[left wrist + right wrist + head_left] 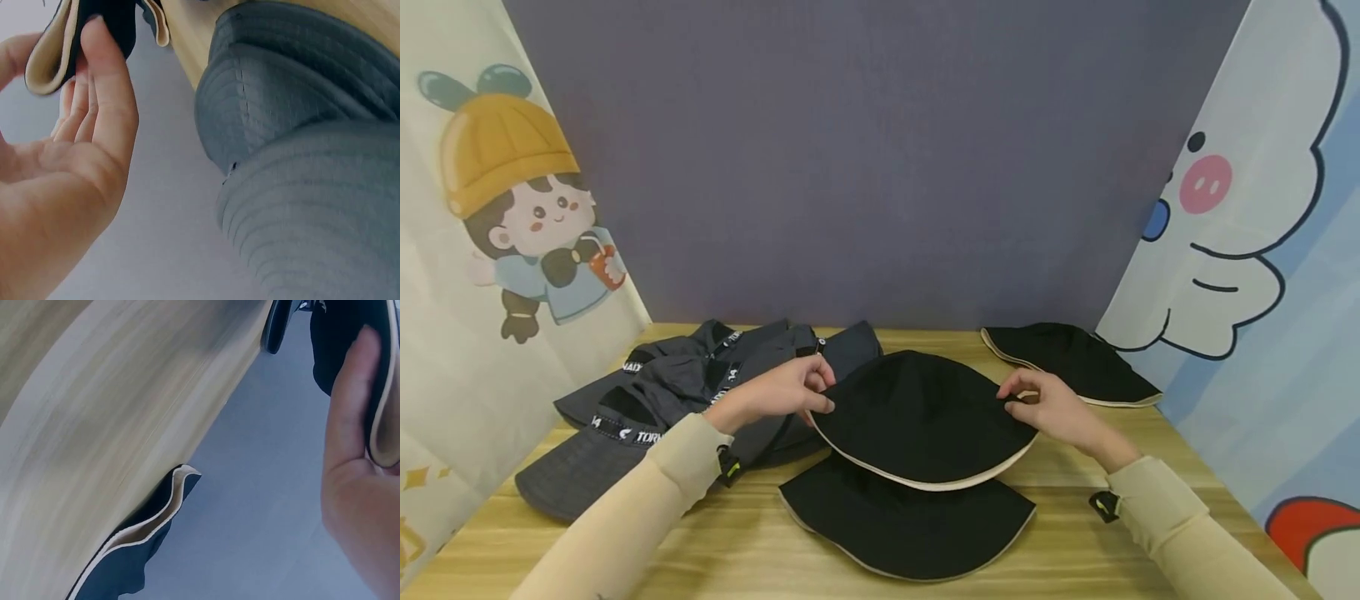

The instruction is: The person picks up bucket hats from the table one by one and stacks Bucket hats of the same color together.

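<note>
A black bucket hat [925,417] with a beige edge hangs between my two hands, its brim dipping toward me. My left hand [786,390] pinches the hat's left end; in the left wrist view that hand [81,169] has thumb and fingers on either side of the folded brim [47,69]. At the opposite end, my right hand [1051,410] pinches the brim, and the right wrist view shows the thumb along the black cloth [331,356]. Just below, a second black bucket hat [917,533] lies flat on the table, partly covered by the held one.
Dark grey caps [568,475] with lettered bands lie piled on the left of the wooden table [730,550]. A third black hat [1067,358] lies folded at the back right. A grey panel [880,167] stands behind, with printed cloths at both sides.
</note>
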Available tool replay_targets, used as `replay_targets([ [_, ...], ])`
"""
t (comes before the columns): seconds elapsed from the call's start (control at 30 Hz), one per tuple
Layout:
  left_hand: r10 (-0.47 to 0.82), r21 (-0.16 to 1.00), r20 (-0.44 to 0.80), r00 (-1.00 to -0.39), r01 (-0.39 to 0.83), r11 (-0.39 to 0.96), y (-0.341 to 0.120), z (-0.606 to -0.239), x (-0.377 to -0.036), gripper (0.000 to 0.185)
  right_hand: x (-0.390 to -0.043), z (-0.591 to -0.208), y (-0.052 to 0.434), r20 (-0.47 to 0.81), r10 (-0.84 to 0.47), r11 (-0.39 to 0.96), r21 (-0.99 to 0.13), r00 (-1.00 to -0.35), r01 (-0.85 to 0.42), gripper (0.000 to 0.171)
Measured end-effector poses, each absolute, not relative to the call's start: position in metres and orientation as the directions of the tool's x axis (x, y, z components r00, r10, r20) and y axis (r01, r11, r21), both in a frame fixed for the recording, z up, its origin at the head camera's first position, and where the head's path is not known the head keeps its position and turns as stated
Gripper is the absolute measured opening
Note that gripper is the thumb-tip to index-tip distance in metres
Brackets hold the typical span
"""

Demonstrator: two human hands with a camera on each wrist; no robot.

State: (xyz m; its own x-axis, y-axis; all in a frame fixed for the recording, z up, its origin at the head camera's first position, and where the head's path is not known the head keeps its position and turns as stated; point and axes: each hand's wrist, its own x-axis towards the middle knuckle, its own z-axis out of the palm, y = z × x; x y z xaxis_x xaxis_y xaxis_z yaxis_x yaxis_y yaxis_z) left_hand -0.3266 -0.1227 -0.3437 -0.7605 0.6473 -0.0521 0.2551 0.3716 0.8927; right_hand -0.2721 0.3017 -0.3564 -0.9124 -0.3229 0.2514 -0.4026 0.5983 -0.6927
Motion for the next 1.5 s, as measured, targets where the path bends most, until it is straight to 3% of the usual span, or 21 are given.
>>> replay_targets([
  [0.37, 0.695, 0.865, -0.144, -0.704, 0.251, 0.434, -0.138, -0.339, -0.314, 0.029, -0.260, -0.352, 0.295, 0.217, -0.442, 0.494, -0.750, -0.870, -0.439, 0.012],
  [0.77, 0.729, 0.860, -0.297, -0.617, 0.159, 0.485, -0.149, -0.337, -0.295, 0.032, -0.249, -0.348, 0.287, 0.065, -0.582, 0.513, -0.744, -0.811, -0.428, 0.012],
  [1.1, 0.748, 0.844, -0.370, -0.551, 0.137, 0.519, -0.147, -0.348, -0.291, 0.032, -0.244, -0.357, 0.287, 0.014, -0.642, 0.507, -0.742, -0.766, -0.439, 0.014],
  [1.5, 0.709, 0.817, -0.430, -0.560, 0.093, 0.569, -0.139, -0.366, -0.287, 0.033, -0.244, -0.374, 0.291, -0.077, -0.663, 0.564, -0.705, -0.745, -0.429, 0.014],
])
